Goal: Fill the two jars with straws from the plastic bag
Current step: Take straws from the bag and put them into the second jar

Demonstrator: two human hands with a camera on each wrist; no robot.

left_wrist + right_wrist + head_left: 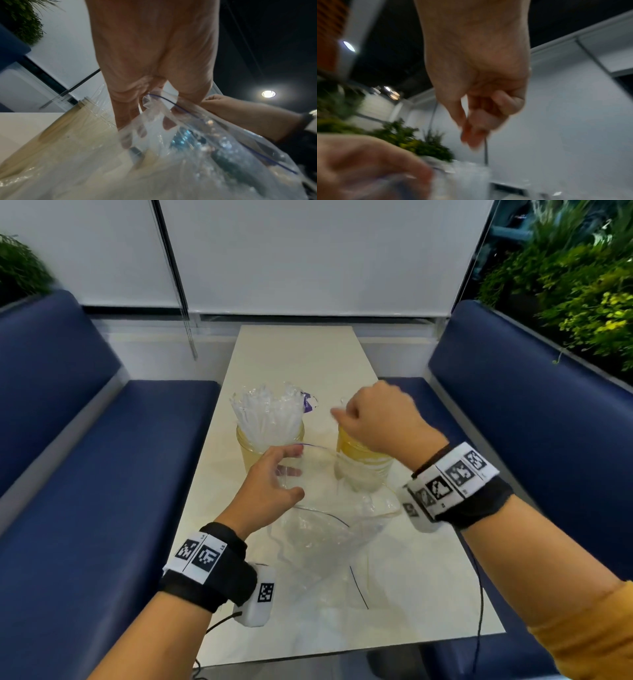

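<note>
Two glass jars stand side by side on the white table (301,354). The left jar (253,453) is packed with clear-wrapped straws (267,412) that stick up above its rim. My right hand (376,419) hovers over the right jar (359,460) and hides its mouth. Its fingers (476,121) are curled against the thumb, and I see nothing plainly between them. The clear plastic bag (318,535) with a blue zip line lies crumpled in front of the jars. My left hand (274,477) grips the bag's open rim, and its fingers show through the plastic (142,129).
Blue padded benches (85,474) run along both sides of the narrow table. Green plants (582,302) sit behind the right bench. A white blind with a hanging cord (190,337) closes off the far end. A thin black cable (479,594) trails off my right wrist.
</note>
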